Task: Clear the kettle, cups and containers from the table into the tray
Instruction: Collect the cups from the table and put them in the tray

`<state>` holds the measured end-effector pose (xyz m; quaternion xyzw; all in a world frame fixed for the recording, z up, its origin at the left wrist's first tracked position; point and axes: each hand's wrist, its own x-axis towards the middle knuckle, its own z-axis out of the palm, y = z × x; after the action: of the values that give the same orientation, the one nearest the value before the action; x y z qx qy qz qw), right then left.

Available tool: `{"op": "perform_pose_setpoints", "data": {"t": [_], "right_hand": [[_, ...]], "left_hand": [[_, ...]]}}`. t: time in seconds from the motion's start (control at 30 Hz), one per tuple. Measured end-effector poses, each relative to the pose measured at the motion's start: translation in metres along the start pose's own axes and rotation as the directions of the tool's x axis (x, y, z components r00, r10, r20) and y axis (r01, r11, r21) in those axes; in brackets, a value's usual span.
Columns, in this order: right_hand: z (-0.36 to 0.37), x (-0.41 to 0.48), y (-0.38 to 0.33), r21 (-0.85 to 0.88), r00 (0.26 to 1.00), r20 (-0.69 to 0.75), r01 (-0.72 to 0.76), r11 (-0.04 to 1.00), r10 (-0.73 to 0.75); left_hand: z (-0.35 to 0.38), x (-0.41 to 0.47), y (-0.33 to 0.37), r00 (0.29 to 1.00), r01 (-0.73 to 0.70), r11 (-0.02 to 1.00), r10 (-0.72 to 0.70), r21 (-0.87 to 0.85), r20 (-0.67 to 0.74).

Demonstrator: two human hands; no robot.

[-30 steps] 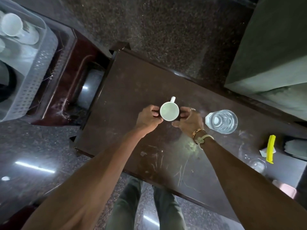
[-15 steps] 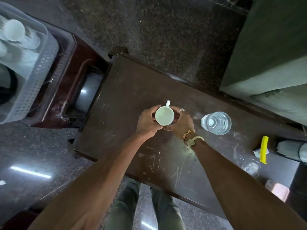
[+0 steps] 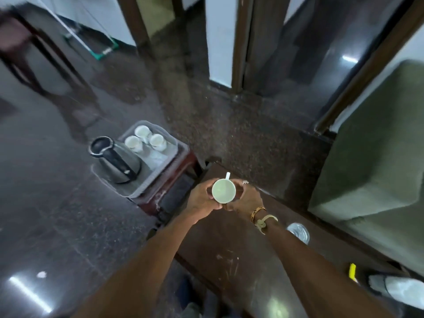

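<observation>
One steel kettle with a black handle stands upright at the left end of your clear plastic tray, taking up about half of it. Just beside it, at the tray's far right end, three white cups stand upright in a tight cluster, mouths up and touching or nearly touching one another. The tray sits on a low reddish stool that is set just beside the left end of the dark tabletop.

Further right, your left hand and right hand close round a fourth white cup from either side, with the fingers of both curled against its wall. The cup is upright over the tabletop's far left corner, well apart from the tray, and its handle points away from you. You look straight down into its pale inside. You cannot tell whether it rests on the tabletop or is lifted off it. A bangle and a knotted band circle your right wrist.

Right of that forearm, and partly hidden by it, a clear glass stands on the tabletop, too blurred to show what is in it. Near the right end lies a small yellow object.
</observation>
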<state>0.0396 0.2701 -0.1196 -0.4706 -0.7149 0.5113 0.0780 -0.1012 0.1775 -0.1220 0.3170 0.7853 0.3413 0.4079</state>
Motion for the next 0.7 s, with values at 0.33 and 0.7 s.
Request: {"op": "perform_pose_setpoints", "data": {"t": [0.33, 0.7], "right_hand": [[0.089, -0.045, -0.139, -0.09, 0.986, 0.077, 0.152, 0.984, -0.145], [0.201, -0.05, -0.247, -0.149, 0.98, 0.054, 0.198, 0.969, -0.192]], "left_hand": [[-0.144, -0.07, -0.025, 0.984, -0.016, 1.0, 0.014, -0.009, -0.177], [-0.29, -0.095, -0.058, 0.969, -0.066, 0.997, 0.075, 0.046, -0.235]]}}
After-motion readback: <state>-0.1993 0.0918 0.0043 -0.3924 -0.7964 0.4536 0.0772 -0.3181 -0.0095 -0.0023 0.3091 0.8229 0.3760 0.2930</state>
